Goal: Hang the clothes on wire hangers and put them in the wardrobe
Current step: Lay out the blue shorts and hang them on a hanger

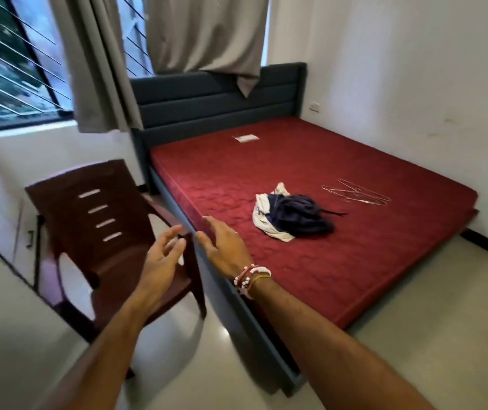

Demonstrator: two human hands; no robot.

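both my arms reach out ahead of me. my left hand [164, 253] hangs in front of the brown plastic chair [97, 208], fingers loosely spread and holding nothing. my right hand [222, 245], beaded bracelets [251, 276] at the wrist, is also spread and empty, over the near left edge of the red mattress [355, 270]; i cannot tell if it touches. the clothes [293, 217] lie in a small crumpled pile on the mattress, a dark navy piece on top of a white one. the wire hangers [358, 193] lie flat on the mattress just beyond, to the pile's right, apart from it. a white label [246, 138] sits near the dark headboard [207, 102], under grey curtains [204, 34].
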